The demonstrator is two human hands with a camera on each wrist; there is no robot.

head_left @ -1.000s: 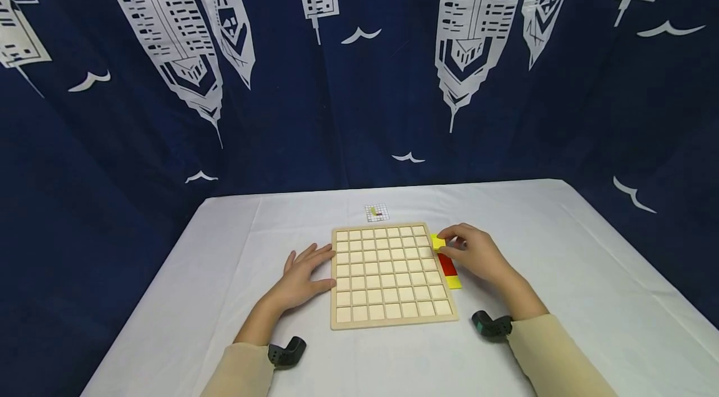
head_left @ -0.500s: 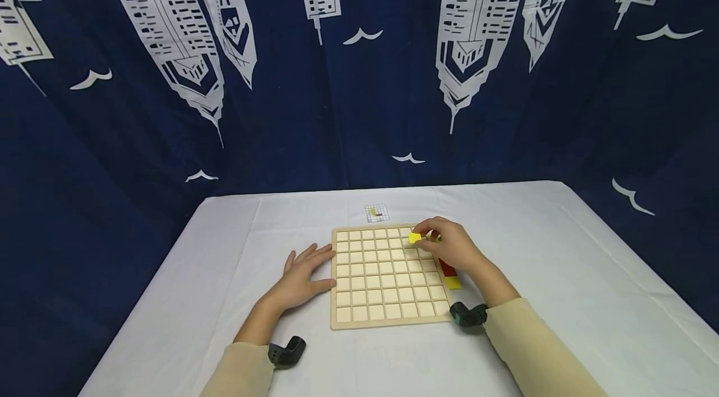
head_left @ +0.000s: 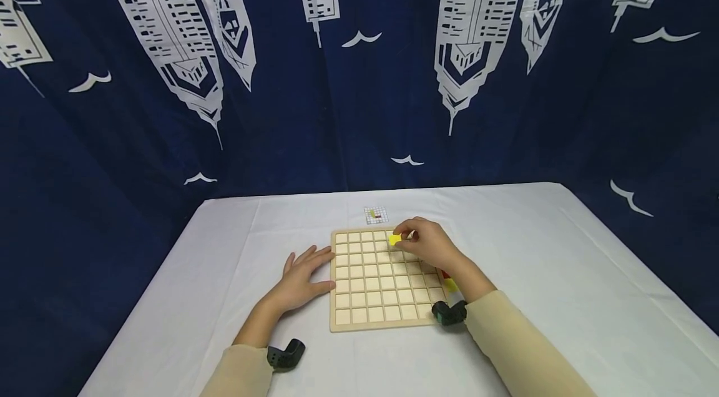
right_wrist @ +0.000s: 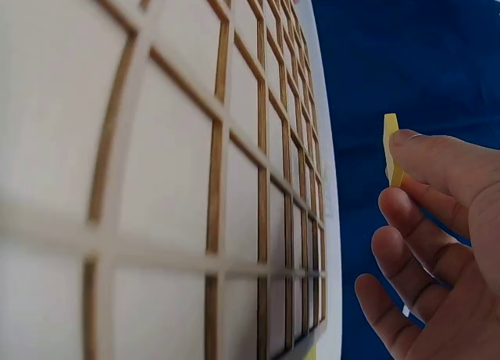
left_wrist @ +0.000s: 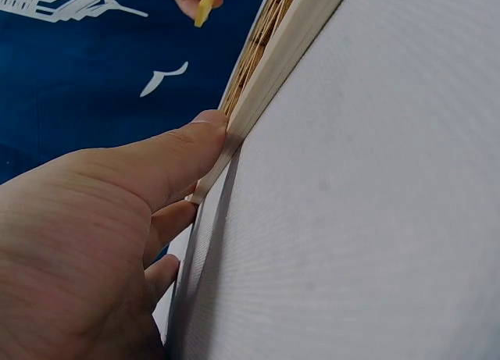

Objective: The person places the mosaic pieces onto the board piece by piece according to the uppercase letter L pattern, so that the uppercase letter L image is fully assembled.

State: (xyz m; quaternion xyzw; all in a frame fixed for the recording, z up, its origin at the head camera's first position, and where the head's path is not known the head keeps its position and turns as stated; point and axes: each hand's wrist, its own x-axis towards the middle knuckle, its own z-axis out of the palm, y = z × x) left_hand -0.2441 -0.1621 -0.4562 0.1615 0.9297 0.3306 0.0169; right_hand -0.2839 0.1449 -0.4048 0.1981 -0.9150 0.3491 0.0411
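Observation:
A pale wooden grid board (head_left: 359,288) with square cells lies on the white table. My right hand (head_left: 429,244) pinches a small yellow square tile (head_left: 395,240) between thumb and fingers above the board's far rows. In the right wrist view the tile (right_wrist: 392,153) is held edge-on, apart from the grid. My left hand (head_left: 300,278) rests at the board's left edge, fingers spread and straight, with thumb and fingertips touching the frame. The left wrist view shows its thumb (left_wrist: 183,153) against the wooden rim (left_wrist: 269,87).
Beside the board's right edge lie a red tile (head_left: 445,274) and a yellow tile (head_left: 451,285), partly hidden by my right arm. A small printed grid card (head_left: 376,215) lies behind the board. A dark blue printed curtain (head_left: 337,103) hangs behind the table.
My right hand has picked up the yellow tile from beside the board's right edge and moved left with it over the far rows. The left hand has stayed in place.

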